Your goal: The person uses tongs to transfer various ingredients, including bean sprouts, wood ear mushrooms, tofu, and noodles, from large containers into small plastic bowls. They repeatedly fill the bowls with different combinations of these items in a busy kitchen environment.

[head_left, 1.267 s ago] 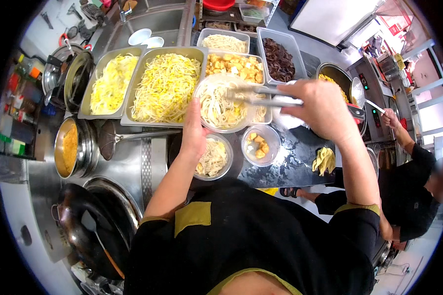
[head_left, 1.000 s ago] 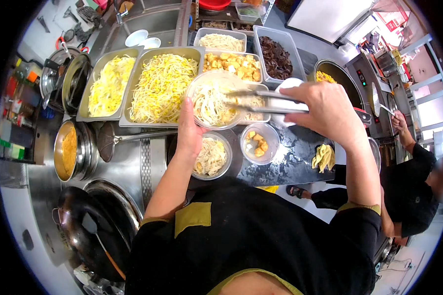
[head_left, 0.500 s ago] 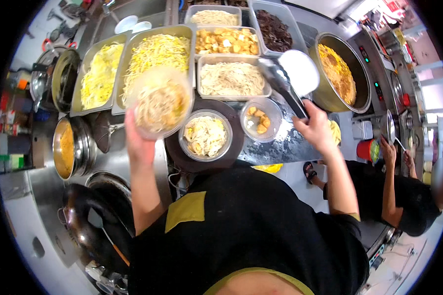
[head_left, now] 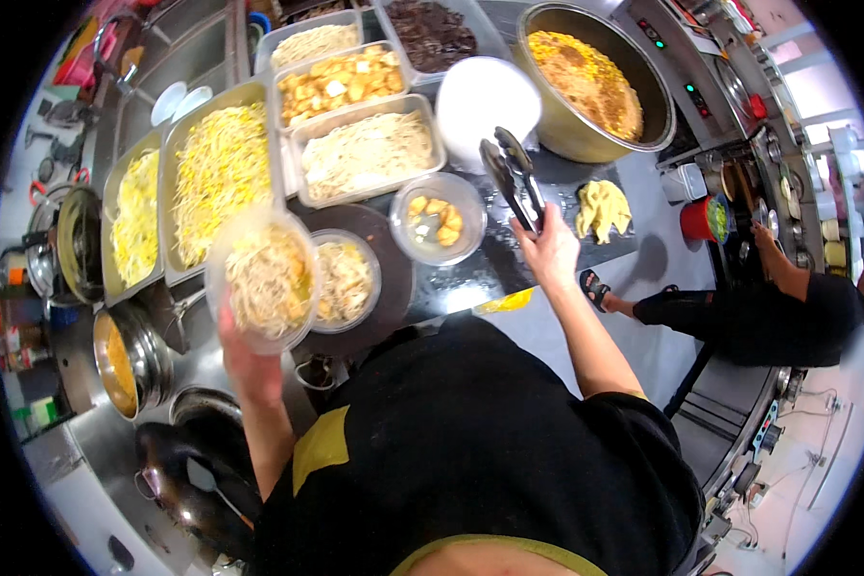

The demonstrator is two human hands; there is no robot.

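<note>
My left hand [head_left: 252, 370] grips a clear plastic bowl [head_left: 264, 283] of shredded pale food and bean sprouts, tilted and raised above the counter. Its rim overlaps a second filled bowl [head_left: 346, 285] standing on the dark round board [head_left: 389, 245], so part of that one is hidden. My right hand [head_left: 550, 252] is closed around the handles of black-and-steel tongs [head_left: 516, 182]. The tong jaws are apart with nothing between them, in front of a stack of round white lids [head_left: 485, 101]. A third clear bowl [head_left: 440, 219] holds a few golden fried cubes.
Tubs of bean sprouts [head_left: 223, 173], shredded strips [head_left: 370, 154], fried cubes [head_left: 341, 86] and dark fungus [head_left: 430, 36] line the back. A large pot [head_left: 590, 86] stands behind right, near a yellow cloth [head_left: 603, 211]. A wok [head_left: 187, 480] sits lower left. Another person [head_left: 758, 317] works at far right.
The view has swung, shifting the counter leftward. The held bowl now covers part of the second bowl. The tongs point more upright, their jaws showing apart. The other person's upper body has moved back.
</note>
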